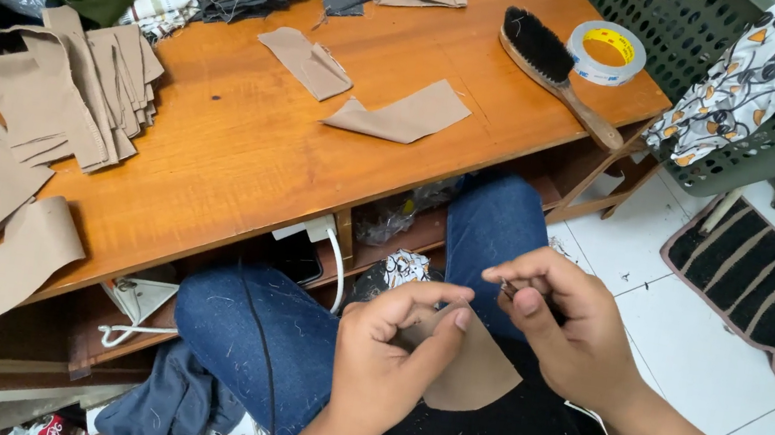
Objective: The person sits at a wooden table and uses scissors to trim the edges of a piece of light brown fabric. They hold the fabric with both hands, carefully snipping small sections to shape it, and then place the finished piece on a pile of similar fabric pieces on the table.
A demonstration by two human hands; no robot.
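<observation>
I see the left hand (389, 349) pinching the tan cloth piece (477, 372) over the lap, its grip closed on the top edge. The right hand (565, 323), just right of that grip, pinches something small and thin, too small to tell.

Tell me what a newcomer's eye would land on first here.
First, the left hand and right hand close together over the lap, pinching a tan fabric piece. Next, the orange wooden table above them, with a stack of tan cut pieces at its left and a brush and tape roll at its right.
</observation>
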